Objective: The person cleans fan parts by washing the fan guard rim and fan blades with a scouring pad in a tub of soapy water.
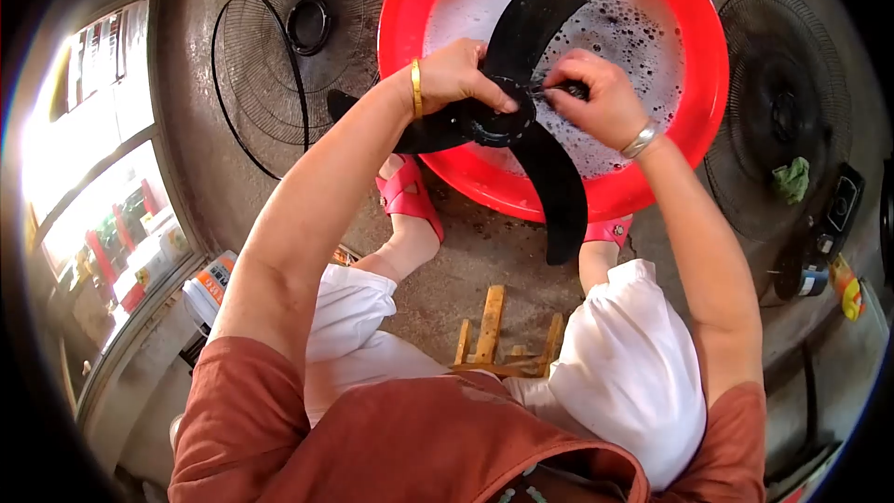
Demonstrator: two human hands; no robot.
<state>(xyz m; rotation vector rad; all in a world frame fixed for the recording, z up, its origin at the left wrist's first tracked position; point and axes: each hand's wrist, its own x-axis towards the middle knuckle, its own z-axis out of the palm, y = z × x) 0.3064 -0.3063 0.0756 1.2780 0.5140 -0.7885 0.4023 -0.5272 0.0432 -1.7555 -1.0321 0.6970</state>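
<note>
A black three-bladed fan blade (551,184) is held over a red basin (704,65) of soapy water (643,56). My left hand (453,80) grips it close to the hub, with the thumb lying across the hub's face. At the hub's right side my right hand (601,101) is closed in a pinch around a small dark thing, whose tip touches the hub. Its kind is mostly hidden by the fingers. Foam and bubbles cover the water under the blade.
Wire fan grilles (250,47) lie on the floor to the left, and another fan grille (745,84) lies at right with a green cloth (792,180) on it. A black fan part (843,200) is beside it. A wooden stool (490,326) stands between my legs.
</note>
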